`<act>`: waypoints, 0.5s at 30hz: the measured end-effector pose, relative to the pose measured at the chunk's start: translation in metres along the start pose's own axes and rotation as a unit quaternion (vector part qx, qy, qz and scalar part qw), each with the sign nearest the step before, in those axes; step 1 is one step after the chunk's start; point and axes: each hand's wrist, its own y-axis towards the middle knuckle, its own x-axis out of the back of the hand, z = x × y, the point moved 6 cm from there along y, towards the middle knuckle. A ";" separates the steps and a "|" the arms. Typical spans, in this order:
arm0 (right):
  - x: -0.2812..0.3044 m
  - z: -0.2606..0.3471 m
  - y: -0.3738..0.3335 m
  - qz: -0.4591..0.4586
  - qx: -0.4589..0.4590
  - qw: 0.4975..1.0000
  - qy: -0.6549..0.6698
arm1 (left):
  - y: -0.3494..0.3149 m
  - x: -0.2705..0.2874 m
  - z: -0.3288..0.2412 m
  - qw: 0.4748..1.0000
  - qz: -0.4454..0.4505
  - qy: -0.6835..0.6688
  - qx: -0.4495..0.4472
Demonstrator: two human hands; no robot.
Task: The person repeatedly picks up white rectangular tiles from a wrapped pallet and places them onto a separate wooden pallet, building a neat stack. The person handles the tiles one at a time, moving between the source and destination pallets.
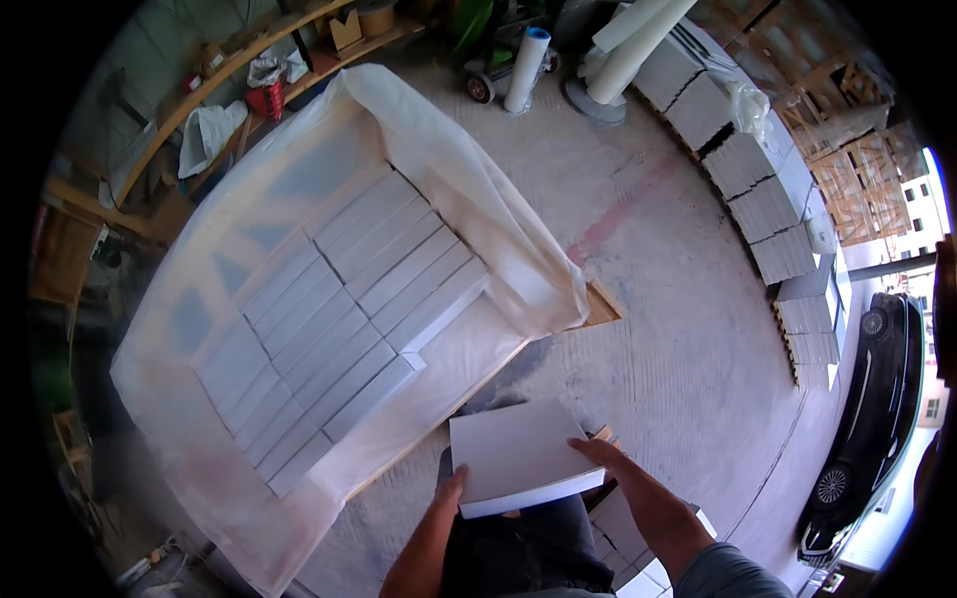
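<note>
A flat white box [523, 450] is held level in front of my body, between both hands. My left hand [454, 485] grips its left edge near the front corner. On the opposite edge, my right hand [595, 451] is closed, its thumb on top; the fingers beneath are hidden. Ahead and to the left lies a large wooden-based crate [601, 305] draped in translucent plastic sheeting [469, 174]. Inside it, white boxes [329, 289] stand on edge in tight rows. More white boxes [623, 528] are stacked low beside my right forearm.
Long stacks of white boxes [763, 189] on pallets curve along the right. A stretch-wrap roll [524, 72] stands on the concrete floor [658, 329] at the back. Shelving [189, 105] lines the left. Through an opening at the right, a black car [865, 419] is parked.
</note>
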 end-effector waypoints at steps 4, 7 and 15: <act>-0.011 0.051 0.055 -0.006 0.035 0.999 0.015 | 0.044 0.026 -0.050 1.000 -0.008 -0.007 -0.010; 0.005 0.092 0.103 -0.022 0.043 0.998 -0.030 | 0.051 0.008 -0.116 0.997 -0.016 -0.020 -0.072; 0.004 0.217 0.180 0.016 0.060 0.995 -0.076 | 0.145 0.024 -0.129 0.988 -0.037 -0.149 -0.027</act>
